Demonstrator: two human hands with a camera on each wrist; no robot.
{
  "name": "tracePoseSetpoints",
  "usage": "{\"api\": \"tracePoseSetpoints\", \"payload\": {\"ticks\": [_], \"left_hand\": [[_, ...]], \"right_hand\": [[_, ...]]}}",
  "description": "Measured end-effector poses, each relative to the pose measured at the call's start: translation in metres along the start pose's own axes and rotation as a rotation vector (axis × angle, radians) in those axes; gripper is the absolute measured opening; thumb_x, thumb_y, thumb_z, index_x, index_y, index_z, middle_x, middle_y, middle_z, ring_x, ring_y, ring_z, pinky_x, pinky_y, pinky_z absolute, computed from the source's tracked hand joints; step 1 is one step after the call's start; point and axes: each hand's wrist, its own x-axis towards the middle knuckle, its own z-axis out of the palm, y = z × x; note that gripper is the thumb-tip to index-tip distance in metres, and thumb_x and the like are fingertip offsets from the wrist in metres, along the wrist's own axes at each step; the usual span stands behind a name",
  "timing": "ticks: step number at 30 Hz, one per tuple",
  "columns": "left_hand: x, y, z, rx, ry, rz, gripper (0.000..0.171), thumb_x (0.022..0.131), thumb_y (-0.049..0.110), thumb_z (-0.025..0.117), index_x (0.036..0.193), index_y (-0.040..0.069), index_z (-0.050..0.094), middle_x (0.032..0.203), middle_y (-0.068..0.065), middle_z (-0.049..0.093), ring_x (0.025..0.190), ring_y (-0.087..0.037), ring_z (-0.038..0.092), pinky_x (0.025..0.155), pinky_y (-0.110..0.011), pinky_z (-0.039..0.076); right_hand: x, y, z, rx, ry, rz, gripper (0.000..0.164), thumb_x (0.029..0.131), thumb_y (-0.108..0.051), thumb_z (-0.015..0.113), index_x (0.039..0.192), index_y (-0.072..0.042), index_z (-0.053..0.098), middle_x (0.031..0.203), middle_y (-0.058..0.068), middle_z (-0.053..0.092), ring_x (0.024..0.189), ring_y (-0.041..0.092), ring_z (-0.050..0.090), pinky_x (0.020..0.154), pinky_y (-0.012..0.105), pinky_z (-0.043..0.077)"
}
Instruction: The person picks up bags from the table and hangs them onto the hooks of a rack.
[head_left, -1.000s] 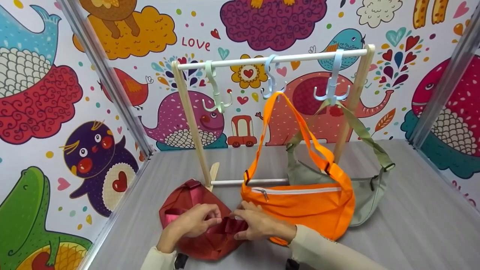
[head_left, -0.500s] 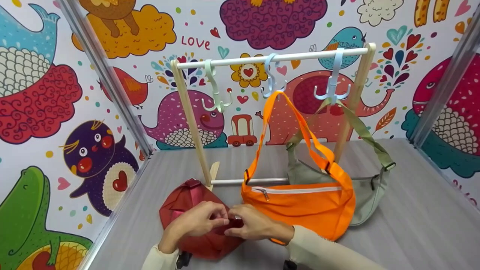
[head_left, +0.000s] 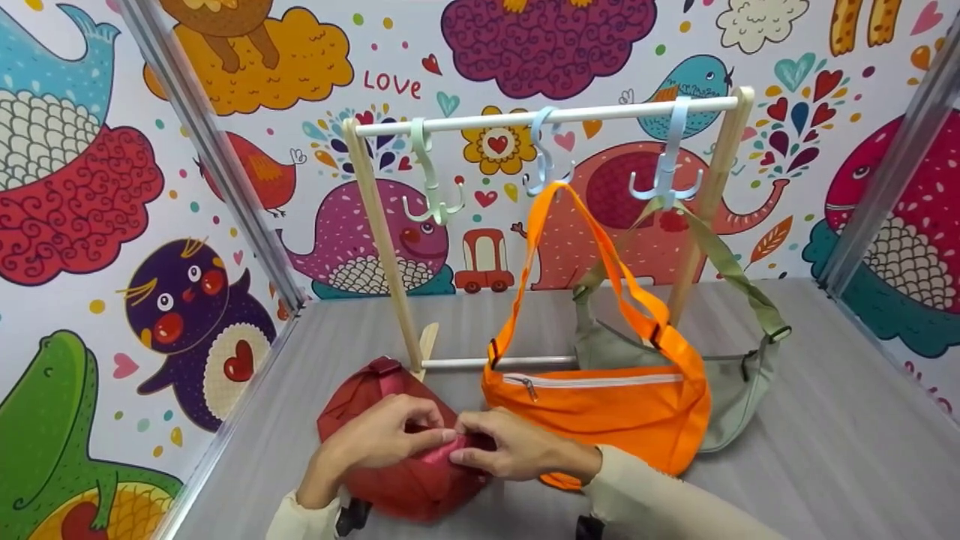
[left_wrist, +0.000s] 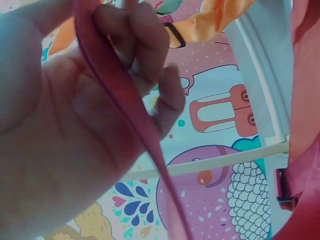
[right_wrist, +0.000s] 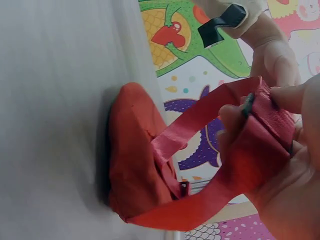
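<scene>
On the table lies a dark red shoulder bag (head_left: 420, 495), below both hands in the head view. My left hand (head_left: 386, 435) pinches the bag's red strap (head_left: 444, 451) between thumb and fingers; in the left wrist view the strap (left_wrist: 117, 90) crosses in front of the palm. Close by on the right, my right hand (head_left: 517, 448) grips the strap too. The right wrist view shows the strap (right_wrist: 192, 112) looped up from the bag (right_wrist: 137, 155), with a dark strap slider (right_wrist: 248, 105) at the right fingers.
A wooden rack with a white rod (head_left: 480, 122) carries a pale green hook (head_left: 433, 180) and two blue ones. An orange bag (head_left: 600, 412) and a grey-green bag (head_left: 739, 397) hang at the right, the orange one close to my right hand. Illustrated walls stand behind.
Both hands have come together over the red bag and now hold its strap, a bright pink-red stretch of it showing between them. The orange and grey-green bags stay put.
</scene>
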Motion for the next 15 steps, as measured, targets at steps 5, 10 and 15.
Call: {"api": "tracePoseSetpoints", "payload": {"ticks": [5,10,15], "left_hand": [[-0.004,0.0,-0.005,0.026,0.056,-0.003,0.024,0.095,0.045,0.063,0.086,0.024,0.069,0.074,0.012,0.059,0.072,-0.006,0.054,0.064,-0.022,0.045],[-0.008,-0.001,-0.01,0.06,0.149,-0.001,0.025,0.093,0.05,0.063,0.085,0.027,0.066,0.075,0.014,0.058,0.075,-0.006,0.054,0.067,-0.024,0.045],[-0.009,-0.002,-0.012,0.029,0.22,-0.006,0.026,0.093,0.048,0.064,0.082,0.025,0.065,0.075,0.01,0.058,0.076,-0.01,0.055,0.065,-0.025,0.046]], "right_hand": [[0.0,-0.012,-0.011,0.037,0.025,-0.016,0.015,0.101,-0.025,0.058,0.099,-0.01,0.057,0.079,0.003,0.061,0.067,-0.002,0.051,0.061,0.015,0.044],[0.0,-0.021,-0.025,0.036,0.076,-0.068,0.012,0.1,-0.02,0.06,0.094,-0.01,0.058,0.077,0.004,0.059,0.069,0.001,0.049,0.06,0.015,0.041],[-0.002,-0.027,-0.038,0.057,0.126,-0.118,0.01,0.098,-0.015,0.062,0.091,-0.009,0.059,0.073,0.005,0.058,0.065,0.002,0.049,0.055,0.017,0.042]]}}
